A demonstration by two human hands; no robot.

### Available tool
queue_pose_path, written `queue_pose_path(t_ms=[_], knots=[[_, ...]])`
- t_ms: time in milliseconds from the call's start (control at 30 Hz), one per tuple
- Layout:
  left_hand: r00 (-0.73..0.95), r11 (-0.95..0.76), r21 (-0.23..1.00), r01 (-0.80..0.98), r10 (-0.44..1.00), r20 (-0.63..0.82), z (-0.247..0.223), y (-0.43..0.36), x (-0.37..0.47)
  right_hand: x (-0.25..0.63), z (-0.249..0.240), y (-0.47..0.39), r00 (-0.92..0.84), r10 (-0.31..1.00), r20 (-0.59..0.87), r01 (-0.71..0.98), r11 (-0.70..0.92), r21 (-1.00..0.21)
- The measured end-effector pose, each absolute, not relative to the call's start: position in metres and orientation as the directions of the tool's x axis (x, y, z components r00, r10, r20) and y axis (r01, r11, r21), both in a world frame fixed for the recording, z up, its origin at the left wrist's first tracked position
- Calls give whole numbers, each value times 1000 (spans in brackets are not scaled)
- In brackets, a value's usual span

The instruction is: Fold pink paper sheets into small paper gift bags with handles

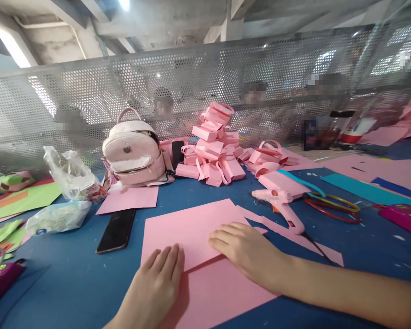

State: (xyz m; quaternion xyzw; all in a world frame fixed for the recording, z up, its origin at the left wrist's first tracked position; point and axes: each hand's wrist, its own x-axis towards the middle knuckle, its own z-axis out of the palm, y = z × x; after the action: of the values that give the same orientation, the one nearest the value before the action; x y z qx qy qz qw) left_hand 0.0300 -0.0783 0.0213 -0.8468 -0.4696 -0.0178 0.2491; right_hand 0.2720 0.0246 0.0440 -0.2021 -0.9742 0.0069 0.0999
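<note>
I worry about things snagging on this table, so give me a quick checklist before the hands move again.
1. Left hand on the upper pink sheet: ok, near its near left corner.
2. Right hand on that sheet: ok, fingers over its right part.
3. Phone clear of that sheet: ok, just left of it.
4. Glue gun off that sheet: ok, lying to its right.
5. Glue gun cool: cannot tell.
6. Offcuts cleared away: not ok, a pink strip lies at right.
</note>
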Motion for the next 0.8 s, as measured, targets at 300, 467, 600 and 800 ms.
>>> queue_pose_path(t_ms=[300, 467, 600, 800], knots=[[644, -525, -395, 754, 711, 283, 14, -74, 30, 260, 40, 12, -956, 284, 70, 255, 926, -278], [674, -574, -373, 729, 697, 246, 9, -78, 18, 269, 47, 14, -942, 318, -106, 331, 829, -451], [652, -499, -470, 728, 717, 249, -2, -91, -5, 296, 39, 17, -908, 401, -122, 403, 759, -511], [487, -319, -442, 838, 803, 345, -21, -113, -20, 337, 27, 17, -808, 580, -107, 567, 716, -407]])
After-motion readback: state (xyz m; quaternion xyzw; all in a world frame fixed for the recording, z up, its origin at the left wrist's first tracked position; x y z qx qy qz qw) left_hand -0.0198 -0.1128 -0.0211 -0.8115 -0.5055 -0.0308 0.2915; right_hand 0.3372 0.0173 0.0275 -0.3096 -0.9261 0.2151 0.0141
